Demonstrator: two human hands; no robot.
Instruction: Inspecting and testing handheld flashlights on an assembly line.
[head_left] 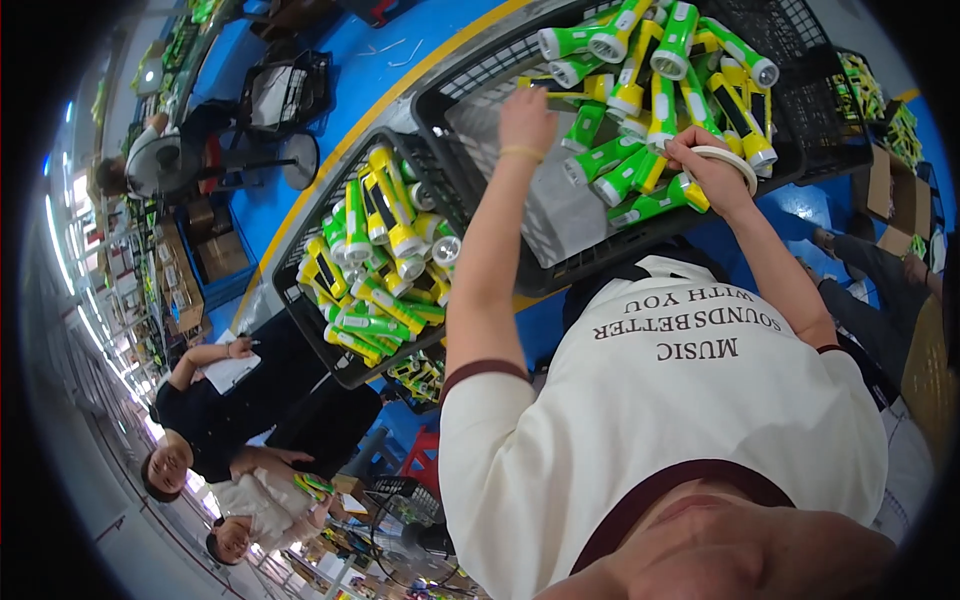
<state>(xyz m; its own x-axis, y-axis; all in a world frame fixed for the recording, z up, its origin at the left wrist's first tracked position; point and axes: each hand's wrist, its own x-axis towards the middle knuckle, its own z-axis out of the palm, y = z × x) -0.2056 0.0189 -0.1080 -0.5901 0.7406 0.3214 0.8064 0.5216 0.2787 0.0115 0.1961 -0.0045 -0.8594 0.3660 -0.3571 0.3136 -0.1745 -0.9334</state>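
Observation:
My left hand [527, 122], a thin band round its wrist, reaches into the large black crate [545, 270]. Its bent fingers close over the end of a yellow flashlight [572, 95]; the fingertips are partly hidden. Over the heap's near side is my right hand [708, 172], thumb and fingers drawn together beside a green-and-white flashlight [662, 112]. What they pinch is hidden. A white ring [738, 160], like a roll of tape, lies round or against that hand. Green and yellow flashlights fill the crate's right part, and a pale sheet [570, 210] covers its left part.
Left of the large crate stands a smaller black crate [345, 375], heaped with similar flashlights. Two people [205, 410] [265, 500] are at the lower left, one with a clipboard. A cardboard box [905, 200] and another person's leg [870, 255] are at the right.

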